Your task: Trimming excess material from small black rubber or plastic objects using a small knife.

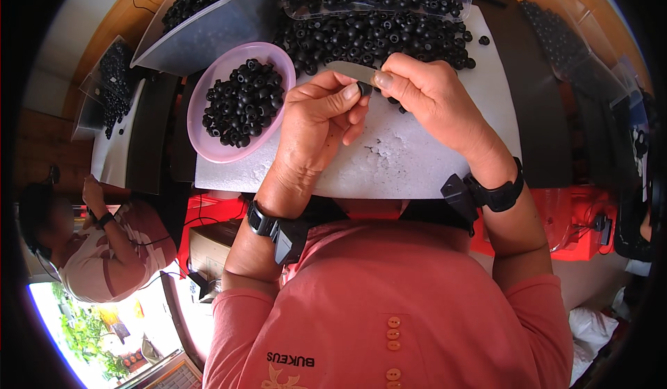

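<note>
left hand [314,113], curled inward, pinches a small black piece [365,88].

1 strip [353,71], 1 bowl [197,125]

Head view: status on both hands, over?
Left hand pinching small black piece. Right hand gripping thin flat strip, close by it. Loose black pieces beyond both hands; pink bowl at left.

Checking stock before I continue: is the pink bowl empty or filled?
Filled: black pieces cover most of the pink bowl, leaving its rim bare.
</note>
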Demonstrator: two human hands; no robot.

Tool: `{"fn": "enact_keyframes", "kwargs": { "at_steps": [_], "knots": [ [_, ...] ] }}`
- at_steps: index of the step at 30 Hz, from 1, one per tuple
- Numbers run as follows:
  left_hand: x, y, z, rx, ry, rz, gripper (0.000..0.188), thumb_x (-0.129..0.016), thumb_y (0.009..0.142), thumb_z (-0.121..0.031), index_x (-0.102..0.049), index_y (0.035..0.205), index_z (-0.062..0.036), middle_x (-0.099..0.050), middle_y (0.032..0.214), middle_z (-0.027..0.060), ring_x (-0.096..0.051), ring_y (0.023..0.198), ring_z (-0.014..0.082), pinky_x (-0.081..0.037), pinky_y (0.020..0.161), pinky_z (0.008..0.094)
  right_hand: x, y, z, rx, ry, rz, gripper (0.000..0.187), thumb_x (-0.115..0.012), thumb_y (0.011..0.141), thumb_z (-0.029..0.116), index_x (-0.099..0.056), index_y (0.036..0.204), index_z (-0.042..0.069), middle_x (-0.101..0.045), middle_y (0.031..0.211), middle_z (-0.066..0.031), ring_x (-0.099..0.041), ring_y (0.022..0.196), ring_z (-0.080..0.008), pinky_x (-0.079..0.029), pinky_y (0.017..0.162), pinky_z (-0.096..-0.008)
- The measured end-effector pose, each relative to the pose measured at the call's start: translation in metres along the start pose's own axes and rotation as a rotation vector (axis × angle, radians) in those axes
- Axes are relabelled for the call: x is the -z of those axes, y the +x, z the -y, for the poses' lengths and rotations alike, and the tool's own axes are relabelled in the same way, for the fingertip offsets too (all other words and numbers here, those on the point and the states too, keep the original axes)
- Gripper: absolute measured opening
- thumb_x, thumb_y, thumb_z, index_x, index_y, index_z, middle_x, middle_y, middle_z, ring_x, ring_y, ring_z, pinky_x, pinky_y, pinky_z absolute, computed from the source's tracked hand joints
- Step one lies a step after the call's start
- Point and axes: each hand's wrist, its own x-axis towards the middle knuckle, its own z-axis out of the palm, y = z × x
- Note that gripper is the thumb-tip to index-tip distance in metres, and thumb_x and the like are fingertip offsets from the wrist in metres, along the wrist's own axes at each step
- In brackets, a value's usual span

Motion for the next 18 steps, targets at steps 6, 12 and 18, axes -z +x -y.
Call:
{"fn": "enact_keyframes", "kwargs": {
  "at_steps": [6, 12, 18],
  "knots": [
    [0.006, -0.001, 0.001, -0.014, -0.025, -0.017, 0.017, -0.059, 0.095, -0.005, -0.063, 0.107, 0.0054, -0.062, 0.083, 0.0093, -0.054, 0.064, 0.0128, -0.040, 0.046, 0.0243, -0.001, -0.004, 0.010, 0.173, -0.087, 0.140, 0.019, -0.061, 0.094, 0.024, -0.063, 0.087, 0.007, -0.058, 0.063, -0.0132, -0.059, 0.056, -0.0323, -0.044, 0.052, -0.0384],
    [0.008, 0.002, 0.000, -0.027, -0.099, 0.052, 0.021, -0.061, 0.094, -0.008, -0.064, 0.110, 0.0064, -0.063, 0.086, 0.0096, -0.056, 0.067, 0.0135, -0.041, 0.048, 0.0249, 0.013, 0.003, 0.001, -0.101, 0.179, -0.127, 0.028, -0.058, 0.098, 0.025, -0.063, 0.083, 0.002, -0.046, 0.056, 0.0038, -0.039, 0.053, -0.0038, -0.035, 0.048, -0.0254],
    [0.003, 0.000, -0.001, -0.038, -0.065, 0.016, 0.020, -0.060, 0.095, -0.006, -0.064, 0.109, 0.0065, -0.063, 0.086, 0.0107, -0.057, 0.067, 0.0138, -0.042, 0.047, 0.0242, 0.003, 0.003, 0.001, -0.092, 0.111, -0.080, 0.029, -0.064, 0.094, 0.026, -0.061, 0.080, 0.002, -0.045, 0.054, -0.0009, -0.041, 0.052, -0.0067, -0.035, 0.048, -0.0268]
  ]
}}
